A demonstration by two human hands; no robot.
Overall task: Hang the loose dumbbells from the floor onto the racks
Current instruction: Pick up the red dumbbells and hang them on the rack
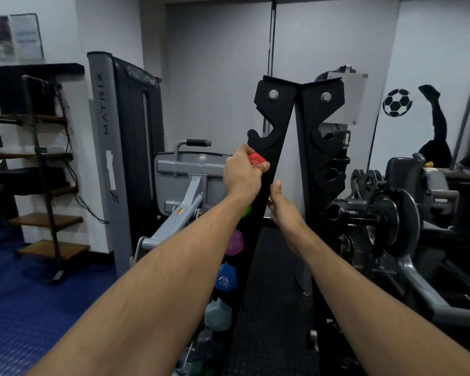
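A tall black dumbbell rack [277, 123] stands in front of me, made of two slanted uprights with hook-shaped cradles. My left hand [242, 176] grips a red dumbbell [256, 160] against the left upright, just below its top empty cradle. Lower on that upright hang a green dumbbell [247, 210], mostly hidden by my forearm, a purple one [234, 243], a blue one [225, 278] and a pale grey-blue one [217, 314]. My right hand [281, 206] holds the inner edge of the left upright, thumb up, fingers hidden behind the bar.
A grey Matrix weight machine [114, 147] stands left of the rack, with a wooden shelf unit [46, 169] further left. A plate-loaded machine [396, 218] crowds the right side. Blue floor [25, 308] lies at left, black rubber mat [277, 294] under the rack.
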